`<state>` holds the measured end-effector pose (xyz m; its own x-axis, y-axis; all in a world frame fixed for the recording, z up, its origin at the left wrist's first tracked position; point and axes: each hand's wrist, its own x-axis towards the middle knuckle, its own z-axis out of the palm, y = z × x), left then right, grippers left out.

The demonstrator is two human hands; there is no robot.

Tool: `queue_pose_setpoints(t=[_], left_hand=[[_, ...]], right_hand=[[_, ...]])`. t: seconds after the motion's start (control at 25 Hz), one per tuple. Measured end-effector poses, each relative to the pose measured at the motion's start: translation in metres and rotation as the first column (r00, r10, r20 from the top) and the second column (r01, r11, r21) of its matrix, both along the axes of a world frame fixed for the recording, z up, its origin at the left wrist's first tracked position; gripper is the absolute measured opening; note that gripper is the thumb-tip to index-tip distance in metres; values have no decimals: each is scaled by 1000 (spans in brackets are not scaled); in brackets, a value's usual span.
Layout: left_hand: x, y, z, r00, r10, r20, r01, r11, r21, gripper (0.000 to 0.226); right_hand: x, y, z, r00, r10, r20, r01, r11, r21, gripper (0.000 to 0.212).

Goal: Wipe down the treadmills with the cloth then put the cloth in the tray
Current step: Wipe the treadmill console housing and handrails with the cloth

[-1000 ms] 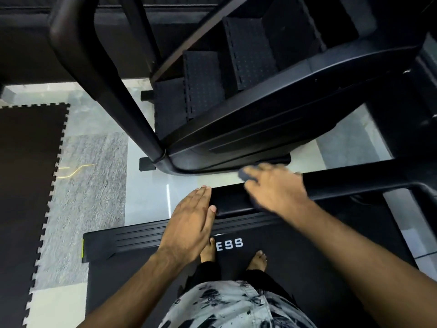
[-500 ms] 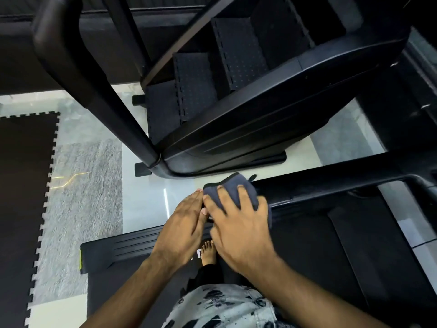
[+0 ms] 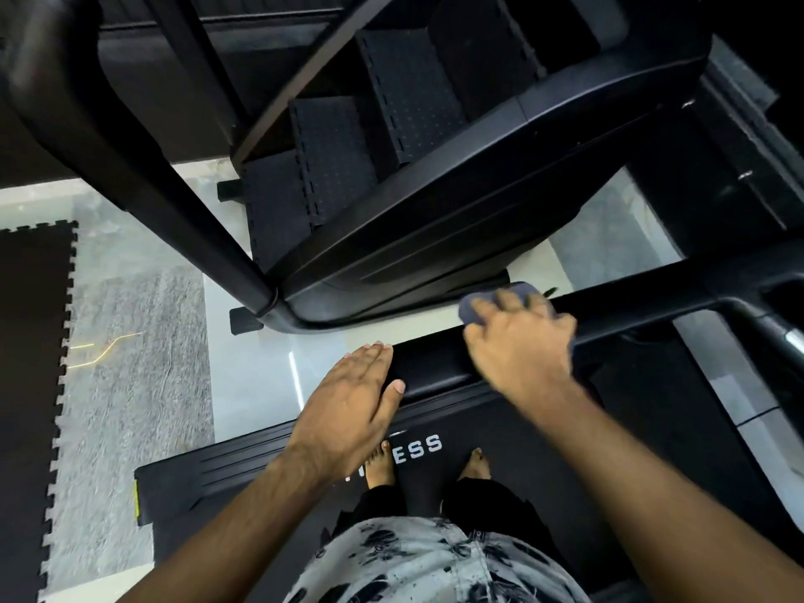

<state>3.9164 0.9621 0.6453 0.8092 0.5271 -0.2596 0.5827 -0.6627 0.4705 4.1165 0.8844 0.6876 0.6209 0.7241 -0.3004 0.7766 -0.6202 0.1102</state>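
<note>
Dark blue-grey fabric, soft and bunched, is the cloth, which lies over the top of the treadmill handrail, a smooth matte-black bar running across the view in front of the person. The right hand covers most of the cloth, fingers spread and bent down over it, holding it against the rounded rail; its outline is slightly blurred and the thumb is hidden. The left hand lies flat on the blunt, padded left end of the same rail, fingers straight and close together, thumb tip against the near face, holding nothing. The two hands are near each other but apart.

Below the rail the belt is a dull black rubbery sheet printed with white block letters, partly covered by the left wrist. Two bare feet stand on it. A ribbed black side rail with long parallel grooves edges the belt on the left. At the bottom sits a pale shirt with inky black blotches.

Beyond the handrail stands a stair machine with a glossy curved shell, thick tubular rails and steps covered in dotted rubber with notched edges. On the left the floor changes from glossy pale tile to rough grey carpet and then to a black foam mat with a toothed, jigsaw-cut border
</note>
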Motion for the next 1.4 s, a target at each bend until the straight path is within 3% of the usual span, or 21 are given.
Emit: queue_pose_setpoints(t=[0.12, 0.16, 0.2, 0.28, 0.44, 0.48, 0.52, 0.56, 0.6, 0.72, 0.76, 0.8, 0.88, 0.92, 1.04, 1.12, 1.2, 1.32, 1.36, 1.4], left_hand=[[9, 0, 4, 1000, -17, 1, 17, 1000, 5, 65], [12, 0, 4, 1000, -31, -1, 31, 999, 12, 65], [15, 0, 5, 999, -42, -3, 42, 999, 15, 63], [20, -3, 9, 998, -58, -11, 58, 998, 9, 59], [34, -8, 15, 997, -70, -23, 70, 998, 9, 64], [37, -8, 14, 997, -67, -24, 67, 998, 4, 63], [40, -8, 14, 997, -64, -30, 64, 998, -1, 61], [42, -9, 15, 997, -61, -42, 61, 998, 0, 60], [45, -11, 16, 997, -59, -53, 60, 998, 7, 62], [54, -14, 17, 995, -65, -79, 66, 998, 12, 68], [58, -14, 17, 994, -68, -87, 69, 998, 9, 65], [62, -13, 15, 993, -74, -93, 75, 997, 4, 62], [68, -15, 15, 991, -85, -106, 86, 996, 4, 61], [72, -17, 16, 990, -90, -107, 91, 996, 7, 63], [81, -21, 19, 990, -104, -100, 104, 995, -10, 70], [86, -21, 18, 990, -106, -94, 105, 994, -17, 65], [91, -23, 17, 990, -101, -95, 99, 995, -22, 61], [102, -25, 18, 990, -103, -94, 103, 995, -14, 62], [105, -26, 18, 990, -105, -96, 104, 994, -14, 62], [108, -27, 17, 990, -105, -95, 104, 994, -16, 61]], right_hand=[[-37, -20, -14, 936, 351, 19, -351, 934, 70, 57], [-17, -22, -10, 921, 388, -34, -386, 921, 58, 56], [14, -19, -5, 961, 275, -40, -270, 958, 101, 54], [31, -13, 5, 1000, 28, 11, -28, 999, -16, 48], [-8, -25, 0, 916, 390, -90, -390, 921, 22, 55], [21, -24, 0, 938, 341, -65, -337, 940, 62, 51], [46, -22, 0, 984, 177, -34, -174, 982, 73, 46], [54, -20, 3, 999, 47, 24, -47, 999, 6, 43], [53, -19, 0, 997, 46, 60, -46, 999, -8, 43], [16, -44, -14, 912, 405, 62, -409, 909, 80, 55], [37, -46, -7, 910, 414, -13, -413, 909, 58, 56], [67, -41, -5, 954, 299, 3, -297, 948, 110, 54], [85, -32, 1, 999, 29, 40, -31, 998, 51, 46], [77, -32, -6, 994, 78, 76, -84, 994, 77, 45], [47, -54, -14, 898, 439, 39, -441, 895, 72, 57], [98, -50, -5, 969, 244, 29, -245, 961, 130, 59], [109, -42, -2, 994, 59, 97, -63, 997, 48, 49], [65, -58, -13, 928, 368, 51, -371, 925, 80, 56], [79, -61, -8, 918, 396, 22, -396, 913, 99, 59], [109, -60, -7, 956, 293, 12, -292, 946, 143, 61]])
